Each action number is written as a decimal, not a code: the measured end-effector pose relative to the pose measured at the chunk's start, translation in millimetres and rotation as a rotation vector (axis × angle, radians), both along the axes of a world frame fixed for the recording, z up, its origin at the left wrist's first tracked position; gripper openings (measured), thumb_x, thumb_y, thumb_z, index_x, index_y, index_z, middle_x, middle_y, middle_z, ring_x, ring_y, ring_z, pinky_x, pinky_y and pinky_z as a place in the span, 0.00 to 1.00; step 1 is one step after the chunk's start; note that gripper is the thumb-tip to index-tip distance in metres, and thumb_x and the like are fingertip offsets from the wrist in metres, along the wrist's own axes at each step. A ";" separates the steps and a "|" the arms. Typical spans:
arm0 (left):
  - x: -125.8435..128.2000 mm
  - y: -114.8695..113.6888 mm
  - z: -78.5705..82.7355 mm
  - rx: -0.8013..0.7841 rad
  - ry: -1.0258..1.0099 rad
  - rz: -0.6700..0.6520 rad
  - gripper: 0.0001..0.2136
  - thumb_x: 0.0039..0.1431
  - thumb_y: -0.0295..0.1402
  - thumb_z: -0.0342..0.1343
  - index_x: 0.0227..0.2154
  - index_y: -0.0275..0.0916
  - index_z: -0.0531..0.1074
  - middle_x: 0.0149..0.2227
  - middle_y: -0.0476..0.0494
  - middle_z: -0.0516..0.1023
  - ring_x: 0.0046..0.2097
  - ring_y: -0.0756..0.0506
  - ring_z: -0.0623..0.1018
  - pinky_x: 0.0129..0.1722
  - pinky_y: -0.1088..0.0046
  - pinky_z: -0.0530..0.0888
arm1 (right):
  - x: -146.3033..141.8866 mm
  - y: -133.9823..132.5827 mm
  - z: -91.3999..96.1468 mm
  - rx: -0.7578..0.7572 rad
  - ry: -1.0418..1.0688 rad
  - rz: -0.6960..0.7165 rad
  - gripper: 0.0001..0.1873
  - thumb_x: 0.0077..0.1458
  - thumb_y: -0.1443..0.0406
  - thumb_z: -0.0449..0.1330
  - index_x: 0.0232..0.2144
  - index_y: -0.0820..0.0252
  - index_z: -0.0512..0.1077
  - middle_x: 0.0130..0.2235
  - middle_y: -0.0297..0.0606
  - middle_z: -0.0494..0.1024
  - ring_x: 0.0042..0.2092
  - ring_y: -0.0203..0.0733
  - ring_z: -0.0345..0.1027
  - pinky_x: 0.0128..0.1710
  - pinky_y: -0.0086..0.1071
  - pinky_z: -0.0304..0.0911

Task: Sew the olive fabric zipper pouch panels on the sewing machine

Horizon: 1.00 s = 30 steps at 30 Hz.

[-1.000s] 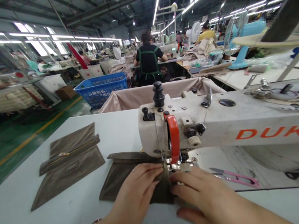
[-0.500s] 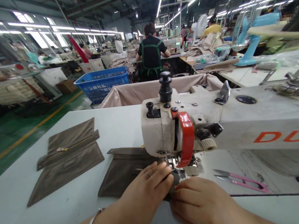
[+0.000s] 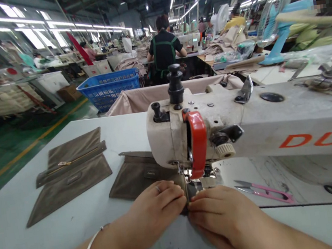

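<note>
My left hand point(image 3: 155, 209) lies on a brown fabric piece point(image 3: 133, 176), fingers curled and pressed together at its edge just in front of the presser foot point(image 3: 196, 179). My right hand point(image 3: 223, 215) meets it fingertip to fingertip, pinching the same fabric edge below the needle. The fabric runs back to the left under the head of the white sewing machine point(image 3: 246, 130), which has a red guard point(image 3: 197, 142). Where exactly the needle stands is hidden behind the guard.
A second brown zippered piece point(image 3: 70, 174) lies on the white table point(image 3: 18, 209) to the left. Pink thread snips point(image 3: 265, 191) rest right of the needle. Behind the table are a cloth bin point(image 3: 150, 96), a blue basket point(image 3: 112, 88) and a seated worker point(image 3: 165, 53).
Both hands have drawn back a little toward me and closed together at the fabric edge; more of the fabric now shows left of the machine head. My view shifted slightly.
</note>
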<state>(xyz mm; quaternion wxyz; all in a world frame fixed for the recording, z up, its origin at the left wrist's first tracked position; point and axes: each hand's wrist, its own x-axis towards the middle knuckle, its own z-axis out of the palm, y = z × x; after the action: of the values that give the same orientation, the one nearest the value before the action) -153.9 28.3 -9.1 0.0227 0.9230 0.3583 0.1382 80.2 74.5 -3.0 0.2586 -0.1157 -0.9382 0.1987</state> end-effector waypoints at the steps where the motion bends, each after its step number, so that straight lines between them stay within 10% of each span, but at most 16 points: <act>1: -0.2 0.1 -1.4 -0.009 0.003 -0.003 0.13 0.69 0.22 0.44 0.52 0.33 0.67 0.52 0.40 0.75 0.55 0.45 0.72 0.62 0.65 0.67 | 3.0 1.0 2.2 -0.021 -0.014 0.004 0.11 0.64 0.72 0.51 0.37 0.59 0.74 0.37 0.37 0.78 0.44 0.40 0.71 0.47 0.34 0.67; 21: 6.7 6.8 1.4 -0.039 -0.353 0.113 0.07 0.68 0.25 0.51 0.42 0.38 0.74 0.43 0.48 0.80 0.45 0.49 0.76 0.51 0.72 0.71 | 7.2 7.1 -4.8 -0.066 -0.066 -0.068 0.12 0.60 0.73 0.53 0.43 0.58 0.72 0.43 0.40 0.75 0.44 0.46 0.66 0.44 0.43 0.63; 30: 12.7 7.4 9.3 0.058 -0.186 0.008 0.12 0.69 0.22 0.45 0.37 0.34 0.74 0.36 0.46 0.79 0.41 0.49 0.75 0.46 0.69 0.70 | 1.2 3.6 -5.1 -0.034 -0.096 -0.097 0.14 0.57 0.74 0.53 0.43 0.58 0.72 0.45 0.40 0.75 0.46 0.48 0.66 0.47 0.44 0.63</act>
<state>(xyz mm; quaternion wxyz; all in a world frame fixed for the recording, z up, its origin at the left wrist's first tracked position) -141.1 35.8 0.2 0.0285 0.9051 0.3540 0.2337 81.5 78.0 -8.1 0.2206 -0.1748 -0.9393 0.1962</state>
